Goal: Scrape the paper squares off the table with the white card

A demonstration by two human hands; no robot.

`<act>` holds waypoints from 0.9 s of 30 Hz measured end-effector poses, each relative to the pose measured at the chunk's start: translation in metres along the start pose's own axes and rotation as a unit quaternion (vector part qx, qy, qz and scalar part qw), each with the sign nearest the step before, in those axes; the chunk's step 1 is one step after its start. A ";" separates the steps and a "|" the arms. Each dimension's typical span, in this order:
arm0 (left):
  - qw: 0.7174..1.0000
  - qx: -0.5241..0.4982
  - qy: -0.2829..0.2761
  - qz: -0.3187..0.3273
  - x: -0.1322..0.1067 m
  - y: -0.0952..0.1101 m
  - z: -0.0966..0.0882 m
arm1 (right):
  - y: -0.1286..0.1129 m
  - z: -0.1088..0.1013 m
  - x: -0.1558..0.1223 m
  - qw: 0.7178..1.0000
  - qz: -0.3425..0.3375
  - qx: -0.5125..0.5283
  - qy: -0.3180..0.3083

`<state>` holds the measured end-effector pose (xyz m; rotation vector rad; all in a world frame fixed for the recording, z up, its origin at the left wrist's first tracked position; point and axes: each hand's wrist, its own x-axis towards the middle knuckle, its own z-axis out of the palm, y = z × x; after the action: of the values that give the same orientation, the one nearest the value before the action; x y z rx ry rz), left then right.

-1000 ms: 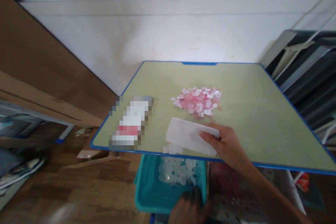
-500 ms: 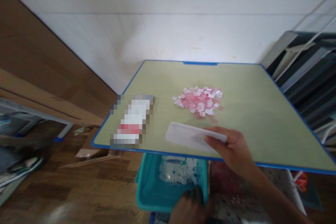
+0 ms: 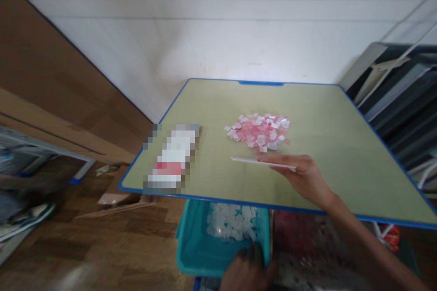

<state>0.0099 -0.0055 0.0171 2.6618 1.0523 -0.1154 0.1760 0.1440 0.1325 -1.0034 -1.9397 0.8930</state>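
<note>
My right hand [image 3: 303, 177] pinches a thin, flat white piece of paper [image 3: 247, 160] by its right end, above the near part of the table. The paper now shows nearly edge-on. Just beyond it lies a loose pile of small pink and white paper squares [image 3: 257, 132]. My left hand [image 3: 247, 270] is at the near right corner of a teal plastic basin [image 3: 201, 259], below the table's front edge. Its fingers look dark and curled together over the basin; whatever they grip is hidden. Small white pieces [image 3: 234, 223] lie at the basin's far end.
The table [image 3: 341, 145] has a blue edge and stands against a white wall [image 3: 218, 45]. A pixelated object [image 3: 174, 154] lies at its left. Cardboard [image 3: 68, 86] leans at the left, and dark folded furniture [image 3: 403, 82] stands at the right.
My right hand has turned the paper from showing its broad face to nearly edge-on, lifting it slightly. My left hand has stayed at the basin.
</note>
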 end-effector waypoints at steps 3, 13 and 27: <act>1.000 0.001 0.014 0.007 -0.001 0.000 -0.001 | 0.001 -0.014 -0.011 0.998 -0.022 0.017 -0.058; 1.000 0.026 -0.012 0.014 -0.001 -0.001 -0.002 | -0.014 -0.034 -0.050 0.987 0.064 -0.069 0.134; 0.999 0.039 -0.022 0.019 -0.003 -0.002 0.005 | -0.026 0.067 0.000 0.964 0.177 -0.022 0.197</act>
<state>0.0066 -0.0074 0.0121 2.7338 1.0041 -0.2099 0.1098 0.1173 0.1231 -1.4627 -1.4763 0.7692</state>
